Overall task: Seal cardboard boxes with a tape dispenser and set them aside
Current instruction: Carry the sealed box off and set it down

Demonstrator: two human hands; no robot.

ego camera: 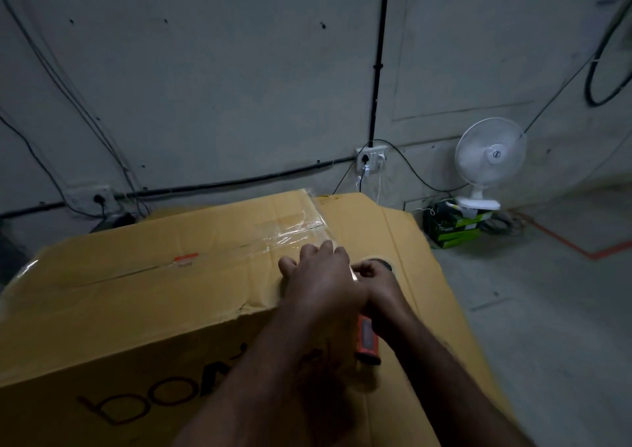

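- The left hand (318,275) pressed flat-fingered on clear tape (297,227) near the right edge of the cardboard box (136,292) top.
- The right hand (381,285) gripped the tape dispenser (367,340) beside it — a skewed pull might have wrinkled the strip off the seam.

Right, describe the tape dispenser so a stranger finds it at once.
Start at the big cardboard box filling the lower frame and follow its top rightward to where the left hand and right hand meet. The tape dispenser sticks out under the right wrist; its chunky orange handle sets it apart from the flat orange label on the box top.
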